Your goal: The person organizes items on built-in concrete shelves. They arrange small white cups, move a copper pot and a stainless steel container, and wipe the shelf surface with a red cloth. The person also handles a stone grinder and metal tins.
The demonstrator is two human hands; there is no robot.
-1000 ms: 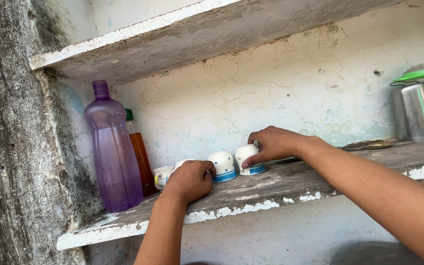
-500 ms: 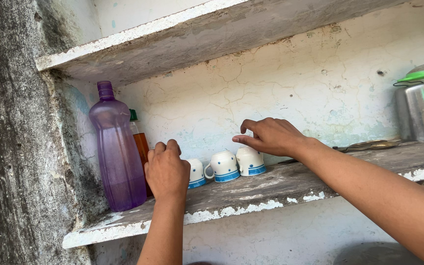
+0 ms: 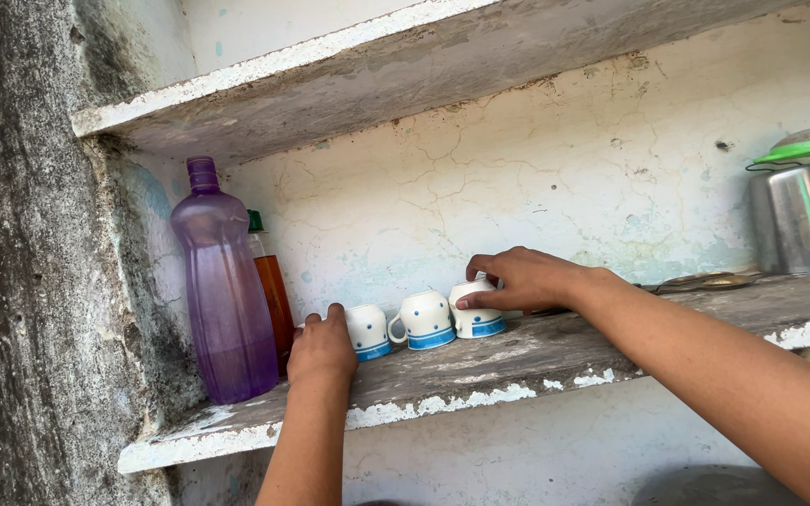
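Note:
Three white cups with blue bands stand upside down in a row on a worn concrete shelf [image 3: 480, 370]. My right hand [image 3: 517, 278] grips the right cup [image 3: 480, 321] from above, thumb on its left side. The middle cup [image 3: 427, 320] stands free. My left hand [image 3: 322, 347] rests curled on the shelf, its fingers against the left cup [image 3: 368, 333]. Whatever lies under that hand is hidden.
A tall purple plastic bottle [image 3: 225, 286] stands at the shelf's left end, with a bottle of amber liquid [image 3: 272, 290] behind it. Steel tumblers [image 3: 796, 220] under a green lid [image 3: 808, 145] sit at the far right. Another shelf [image 3: 330, 84] hangs close overhead; a rough wall bounds the left.
My left hand has shifted left along the shelf, uncovering a cup and hiding the leftmost one. My right hand has lifted slightly and settled on top of the right cup.

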